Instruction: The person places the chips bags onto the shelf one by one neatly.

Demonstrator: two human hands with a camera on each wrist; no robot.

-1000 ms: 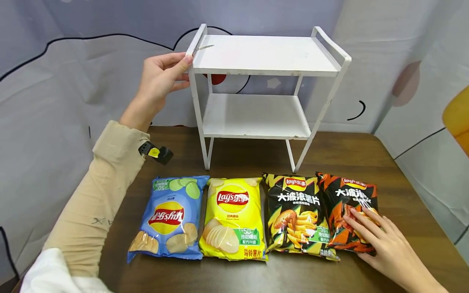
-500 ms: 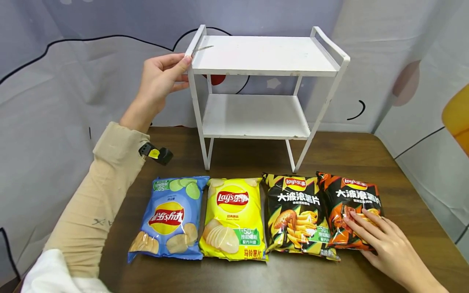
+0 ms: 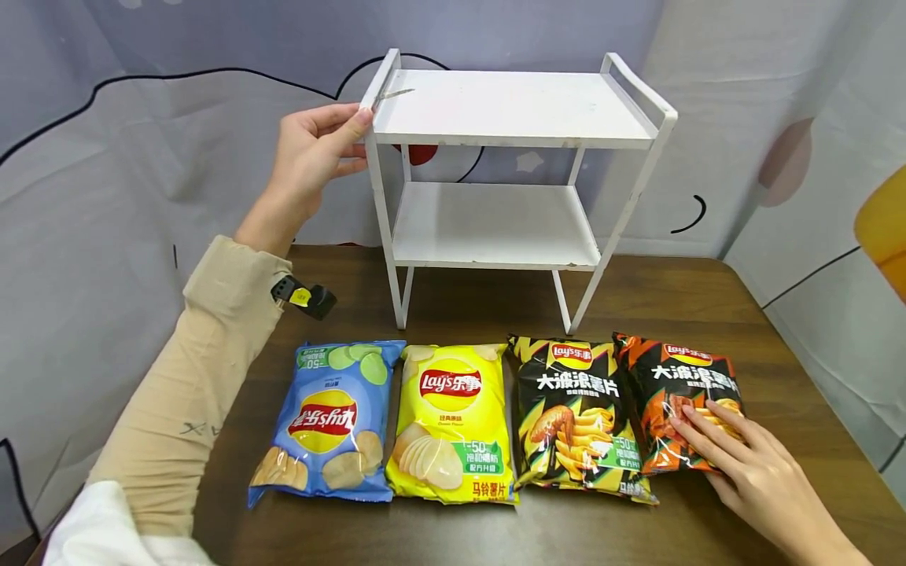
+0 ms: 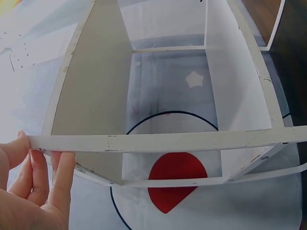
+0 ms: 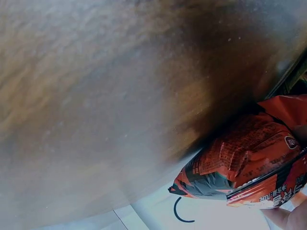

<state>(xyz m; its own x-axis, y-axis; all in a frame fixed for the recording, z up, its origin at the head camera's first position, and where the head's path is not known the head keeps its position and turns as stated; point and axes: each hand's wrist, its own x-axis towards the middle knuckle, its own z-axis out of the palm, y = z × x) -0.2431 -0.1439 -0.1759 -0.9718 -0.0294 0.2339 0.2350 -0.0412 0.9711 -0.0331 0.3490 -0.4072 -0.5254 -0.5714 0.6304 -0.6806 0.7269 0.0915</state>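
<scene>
My left hand (image 3: pixel 307 153) pinches the top left corner of a white two-tier shelf rack (image 3: pixel 513 102), thumb in front and fingers behind; in the left wrist view the fingers (image 4: pixel 38 177) meet its upright (image 4: pixel 144 142). My right hand (image 3: pixel 760 475) holds the lower right part of a black-and-red chip bag (image 3: pixel 683 389), fingers spread over its printed front. The thumb is mostly hidden under the edge. In the right wrist view the bag (image 5: pixel 244 153) shows its red back, tilted against the table.
Left of that bag lie a black-and-yellow chip bag (image 3: pixel 569 417), a yellow one (image 3: pixel 453 424) and a blue one (image 3: pixel 329 424), the blue one upside down. They rest in a row on the brown table (image 3: pixel 340 303), before the rack. A patterned cloth (image 3: pixel 106 173) hangs behind.
The right end of the black-and-red bag has shifted right and its lower edge has come up, my right hand moving slightly with it. My left hand keeps its hold on the rack.
</scene>
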